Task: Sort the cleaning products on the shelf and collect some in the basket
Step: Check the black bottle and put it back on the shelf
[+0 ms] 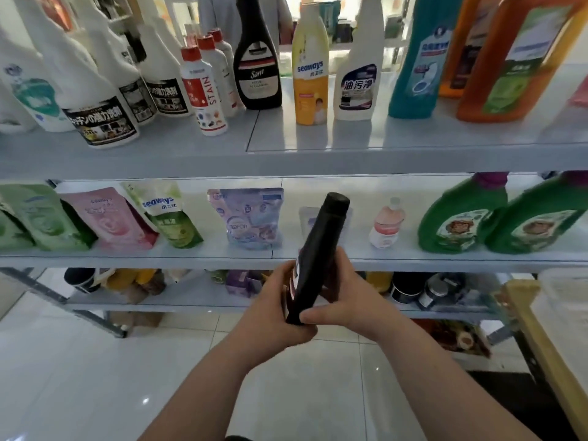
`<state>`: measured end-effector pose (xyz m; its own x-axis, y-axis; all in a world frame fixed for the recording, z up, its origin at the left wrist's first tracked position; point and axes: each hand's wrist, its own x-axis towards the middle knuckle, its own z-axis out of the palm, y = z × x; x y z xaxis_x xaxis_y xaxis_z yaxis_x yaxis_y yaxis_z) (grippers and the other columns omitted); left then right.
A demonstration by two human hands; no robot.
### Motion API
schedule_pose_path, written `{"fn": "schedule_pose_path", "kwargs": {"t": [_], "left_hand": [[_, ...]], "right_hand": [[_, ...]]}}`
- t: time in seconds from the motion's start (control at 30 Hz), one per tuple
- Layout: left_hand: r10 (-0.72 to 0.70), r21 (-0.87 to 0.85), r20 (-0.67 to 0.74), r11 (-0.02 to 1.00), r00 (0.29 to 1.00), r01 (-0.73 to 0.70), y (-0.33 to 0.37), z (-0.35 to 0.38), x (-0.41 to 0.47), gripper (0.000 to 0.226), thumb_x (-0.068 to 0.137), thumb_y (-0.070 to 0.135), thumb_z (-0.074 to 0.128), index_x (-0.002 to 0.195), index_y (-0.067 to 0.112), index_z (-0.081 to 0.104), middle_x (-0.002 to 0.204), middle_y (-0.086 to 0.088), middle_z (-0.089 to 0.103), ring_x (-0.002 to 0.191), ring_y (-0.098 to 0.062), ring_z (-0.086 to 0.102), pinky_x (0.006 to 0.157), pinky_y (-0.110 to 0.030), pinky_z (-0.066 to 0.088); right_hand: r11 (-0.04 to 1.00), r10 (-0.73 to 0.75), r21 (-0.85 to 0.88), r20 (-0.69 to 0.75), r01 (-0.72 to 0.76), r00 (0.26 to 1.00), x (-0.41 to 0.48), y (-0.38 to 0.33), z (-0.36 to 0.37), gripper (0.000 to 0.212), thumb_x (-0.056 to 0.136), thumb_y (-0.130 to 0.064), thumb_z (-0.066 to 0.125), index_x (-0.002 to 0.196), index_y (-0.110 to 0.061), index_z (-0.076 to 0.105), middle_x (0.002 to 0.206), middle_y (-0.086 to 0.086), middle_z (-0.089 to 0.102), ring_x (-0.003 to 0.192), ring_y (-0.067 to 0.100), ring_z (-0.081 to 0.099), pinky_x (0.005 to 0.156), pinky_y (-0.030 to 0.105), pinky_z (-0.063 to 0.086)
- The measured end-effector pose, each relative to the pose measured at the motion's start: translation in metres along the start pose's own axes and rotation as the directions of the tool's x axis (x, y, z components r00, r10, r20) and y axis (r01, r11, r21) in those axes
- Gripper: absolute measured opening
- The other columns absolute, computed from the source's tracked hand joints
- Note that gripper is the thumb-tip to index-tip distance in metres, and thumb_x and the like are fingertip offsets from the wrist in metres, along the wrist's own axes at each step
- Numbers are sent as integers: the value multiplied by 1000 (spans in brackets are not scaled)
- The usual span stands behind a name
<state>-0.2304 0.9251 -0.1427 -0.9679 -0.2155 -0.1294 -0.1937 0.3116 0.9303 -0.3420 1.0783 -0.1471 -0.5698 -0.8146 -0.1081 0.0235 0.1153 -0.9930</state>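
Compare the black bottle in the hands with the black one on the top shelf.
The held bottle leans, gripped by the left hand and right hand; the shelf bottle stands upright, untouched. The shelf bottle's label faces us; the held bottle shows mostly plain side. Both are black.

- Just two arms in shot, bare all the way from the bottom edge to the fingertips.
- Left hand [280, 310] and right hand [343, 300] both bare, plain skin all over.
- Forearms [203, 377] bare along the whole visible length, smooth and fairly slim.
- Fingers [318, 317] rounded at the tips; nails too blurry to make out.
- Tiny dark sliver [237, 438] at the very bottom between the arms, way too little showing to tell what it is.
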Motion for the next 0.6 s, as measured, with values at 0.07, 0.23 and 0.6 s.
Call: {"fn": "schedule_pose_path", "kwargs": {"t": [0.07, 0.23, 0.6], "left_hand": [[104, 131, -61, 987, 993, -95, -6, 10, 1, 97, 63, 22, 79, 128, 74, 28, 126, 33, 47, 118, 2, 55, 88, -12, 51], [133, 215, -150, 972, 980, -99, -12, 23, 7, 88, 72, 15, 79, 134, 63, 39, 127, 23, 40, 112, 8, 51, 85, -2, 44], [-348, -777, 140, 542, 927, 321, 1, 42, 12, 34, 80, 18, 52, 110, 22, 68, 92, -9, 76, 63, -26, 70, 43, -29, 44]], "right_hand": [[996, 8, -85, -16, -9, 1000, -7, 5, -5, 113, 60, -30, 97, 148, -48, 29, 144, -25, 53, 134, -4, 51, 110, 25, 47], [991, 1, -132, -141, -20, 990, -14, 11, -17, 103, 57, -48, 94, 142, -56, 37, 139, -24, 58, 131, -1, 55, 111, 31, 49], [760, 142, 650, -190, 16, 971, -4, 10, -14, 54, 89, -40, 58, 140, -26, 58, 133, 14, 68, 120, 32, 67, 98, 47, 57]]}}
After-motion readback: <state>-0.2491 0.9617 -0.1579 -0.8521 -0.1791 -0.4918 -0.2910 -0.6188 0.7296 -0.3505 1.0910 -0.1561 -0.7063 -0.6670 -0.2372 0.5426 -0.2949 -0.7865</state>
